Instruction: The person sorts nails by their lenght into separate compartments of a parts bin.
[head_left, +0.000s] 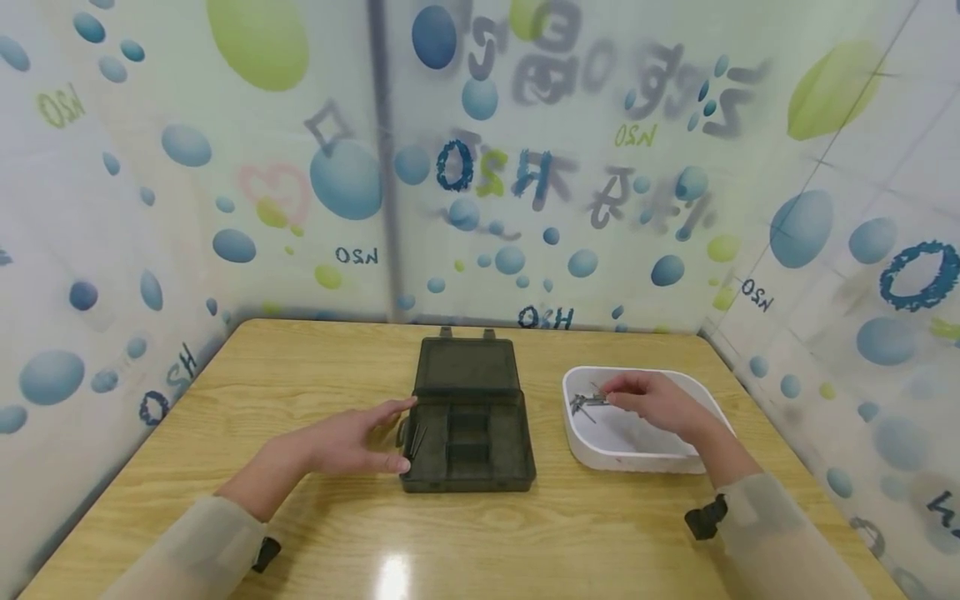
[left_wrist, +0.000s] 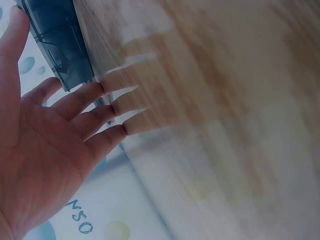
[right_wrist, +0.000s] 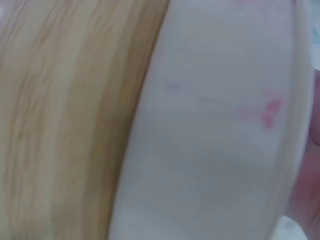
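Observation:
A dark plastic case [head_left: 468, 482] lies with its lid [head_left: 467, 364] folded back, away from me. Several thin dark rods [head_left: 417, 443] stand out in its left compartment. My left hand [head_left: 348, 442] spreads along the case's left side, thumb near the front corner and index finger near the hinge. The left wrist view shows its fingers [left_wrist: 90, 95] loosely extended beside the case. To the right, my right hand [head_left: 656, 402] reaches into a white tray [head_left: 637, 461]. Its thumb and fingertips pinch at a small pile of thin silver metal pieces [head_left: 587, 402], whose exact kind is too small to tell.
Both containers rest on a wood-grain table [head_left: 315, 533]. Patterned curtain-like walls [head_left: 480, 275] enclose the table at the back and sides. In the right wrist view, the tray's outer wall [right_wrist: 200, 150] with pink marks fills much of the frame.

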